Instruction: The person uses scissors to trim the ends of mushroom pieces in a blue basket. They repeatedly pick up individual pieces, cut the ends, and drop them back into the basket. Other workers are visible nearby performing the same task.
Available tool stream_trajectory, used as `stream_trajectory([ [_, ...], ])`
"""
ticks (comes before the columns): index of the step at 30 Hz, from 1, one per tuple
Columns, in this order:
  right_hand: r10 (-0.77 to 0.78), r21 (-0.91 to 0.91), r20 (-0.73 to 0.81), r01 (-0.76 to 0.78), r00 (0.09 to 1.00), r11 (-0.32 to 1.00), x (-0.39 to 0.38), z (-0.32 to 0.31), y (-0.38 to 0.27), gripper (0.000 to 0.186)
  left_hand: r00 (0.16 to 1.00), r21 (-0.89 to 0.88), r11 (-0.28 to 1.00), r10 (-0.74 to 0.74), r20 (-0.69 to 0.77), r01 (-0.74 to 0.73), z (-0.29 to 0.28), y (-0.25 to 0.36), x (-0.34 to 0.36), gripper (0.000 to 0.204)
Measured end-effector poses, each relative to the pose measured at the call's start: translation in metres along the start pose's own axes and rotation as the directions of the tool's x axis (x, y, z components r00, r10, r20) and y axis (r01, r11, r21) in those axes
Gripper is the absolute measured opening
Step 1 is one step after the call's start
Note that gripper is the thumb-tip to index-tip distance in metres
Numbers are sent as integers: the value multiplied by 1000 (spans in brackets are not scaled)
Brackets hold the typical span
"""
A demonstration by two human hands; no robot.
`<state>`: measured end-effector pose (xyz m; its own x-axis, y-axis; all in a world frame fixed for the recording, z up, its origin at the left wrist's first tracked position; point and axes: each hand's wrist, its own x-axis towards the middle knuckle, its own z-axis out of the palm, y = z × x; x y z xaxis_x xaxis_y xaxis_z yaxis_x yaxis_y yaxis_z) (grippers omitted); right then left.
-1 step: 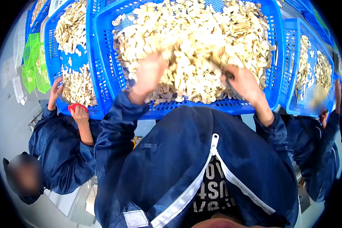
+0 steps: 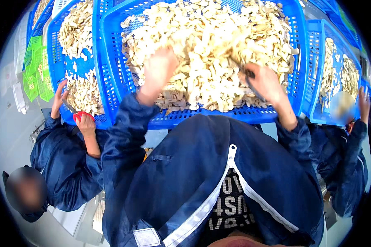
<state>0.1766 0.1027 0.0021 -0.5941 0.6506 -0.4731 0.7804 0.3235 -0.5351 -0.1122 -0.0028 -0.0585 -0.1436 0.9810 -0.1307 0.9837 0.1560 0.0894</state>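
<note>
A large blue perforated basket (image 2: pixel 171 119) lies in front of me, heaped with pale slices (image 2: pixel 212 86) that look like sliced mushroom. Over the left part of the heap is my left hand (image 2: pixel 158 72). Motion smears its fingers, so whether they pinch a slice cannot be made out. On the right, my right hand (image 2: pixel 268 84) is closed round dark-handled scissors (image 2: pixel 250 75). Their blurred blades point up and left into the slices near the middle of the heap.
Blue baskets of similar slices stand at left (image 2: pixel 105 78) and right (image 2: pixel 313 82). The left co-worker holds red-handled scissors (image 2: pixel 83 116); another person's hand (image 2: pixel 363 103) is at far right. Green baskets (image 2: pixel 36 74) stand beyond the left basket.
My left hand has shifted slightly up and left over the slices. My right hand has also moved slightly up and left, still closed on the scissors.
</note>
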Motion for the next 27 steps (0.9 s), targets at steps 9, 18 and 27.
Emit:
stream_trajectory([
  [9,79,48,-185,-71,980,996,30,-45,63,40,997,-195,980,-50,-64,37,-42,-50,61,56],
  [18,56,-190,-364,-133,930,973,32,-51,31,32,985,-349,931,146,94,-105,-25,59,39,56],
  [27,-113,-89,96,122,989,989,-27,3,-26,28,933,-307,933,267,243,-187,-39,-19,-42,45],
])
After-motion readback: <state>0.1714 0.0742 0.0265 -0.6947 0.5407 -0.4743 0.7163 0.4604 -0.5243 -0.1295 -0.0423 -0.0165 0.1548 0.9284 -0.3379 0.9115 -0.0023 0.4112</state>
